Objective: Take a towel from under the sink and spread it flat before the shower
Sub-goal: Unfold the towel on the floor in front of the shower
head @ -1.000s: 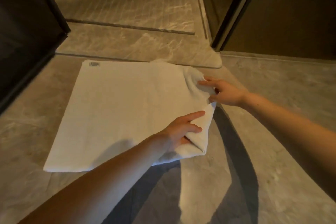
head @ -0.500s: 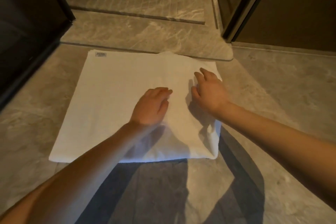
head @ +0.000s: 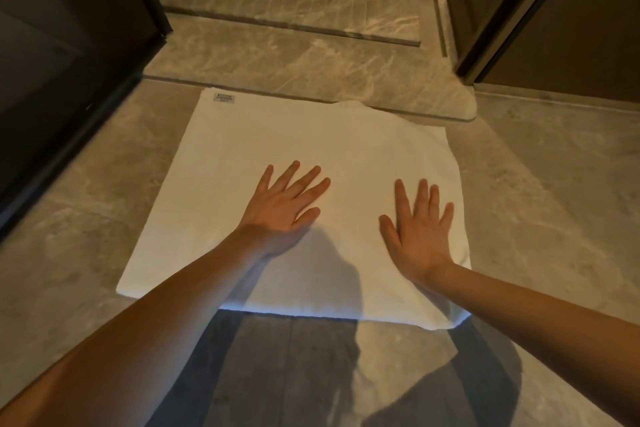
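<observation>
Your left hand (head: 284,204) and right hand (head: 420,236) lie flat on the towel (head: 277,135), fingers spread, gripping nothing; it lies on the floor (head: 540,184) against the shower sill (head: 311,59), its near edge partly hidden by your forearms, its label (head: 224,98) unreadable.

Marble floor (head: 104,191); white towel (head: 277,142) flat on it, beside shower threshold (head: 311,62).

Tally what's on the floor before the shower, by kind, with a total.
Towel: 1
Hands: 2, left hand and right hand, flat on it
Label: 1, at the towel's far left corner
Total: 4
</observation>
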`<action>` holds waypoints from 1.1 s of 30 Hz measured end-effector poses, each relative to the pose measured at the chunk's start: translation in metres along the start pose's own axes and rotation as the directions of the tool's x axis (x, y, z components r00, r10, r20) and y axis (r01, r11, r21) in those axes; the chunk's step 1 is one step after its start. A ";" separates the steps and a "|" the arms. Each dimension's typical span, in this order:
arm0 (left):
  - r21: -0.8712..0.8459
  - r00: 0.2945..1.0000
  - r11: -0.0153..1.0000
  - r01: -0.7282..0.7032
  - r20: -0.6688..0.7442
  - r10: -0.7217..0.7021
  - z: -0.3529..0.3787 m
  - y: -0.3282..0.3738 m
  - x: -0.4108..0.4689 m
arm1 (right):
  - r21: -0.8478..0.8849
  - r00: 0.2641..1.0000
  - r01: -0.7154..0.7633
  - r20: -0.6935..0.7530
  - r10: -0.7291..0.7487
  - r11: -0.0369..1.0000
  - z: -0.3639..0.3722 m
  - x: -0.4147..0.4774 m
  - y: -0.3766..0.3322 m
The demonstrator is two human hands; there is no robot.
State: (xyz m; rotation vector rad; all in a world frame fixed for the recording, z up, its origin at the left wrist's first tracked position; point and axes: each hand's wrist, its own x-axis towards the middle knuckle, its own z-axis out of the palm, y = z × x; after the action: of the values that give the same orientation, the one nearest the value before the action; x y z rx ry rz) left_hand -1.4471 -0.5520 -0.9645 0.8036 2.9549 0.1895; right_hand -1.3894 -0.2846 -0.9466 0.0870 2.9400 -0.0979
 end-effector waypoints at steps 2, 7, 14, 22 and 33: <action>-0.005 1.000 1.000 0.007 0.000 -0.007 -0.002 0.001 0.000 | -0.018 0.999 0.031 0.009 -0.031 0.999 0.001 -0.001 0.008; -0.057 0.993 0.991 0.119 -0.015 -0.120 -0.003 0.016 -0.014 | -0.016 0.986 0.162 0.028 -0.162 0.987 -0.007 0.016 0.015; -0.069 0.877 0.885 0.461 0.186 -0.443 -0.010 0.095 -0.093 | -0.278 0.794 0.607 0.188 -0.577 0.744 -0.040 0.068 0.007; 0.005 0.973 0.973 0.232 -0.007 -0.232 -0.050 0.011 -0.072 | 0.012 0.917 0.398 -0.031 -0.397 0.917 -0.035 0.040 -0.113; -0.088 0.910 0.910 0.406 -0.052 -0.411 -0.011 -0.065 -0.142 | -0.024 0.796 0.606 0.030 -0.605 0.795 0.004 0.028 -0.184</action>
State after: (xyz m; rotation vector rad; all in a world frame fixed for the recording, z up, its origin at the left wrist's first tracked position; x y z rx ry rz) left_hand -1.3586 -0.6814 -0.9569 0.1575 3.0722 0.3027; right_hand -1.4280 -0.4665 -0.9451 -0.8652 2.8196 -0.1395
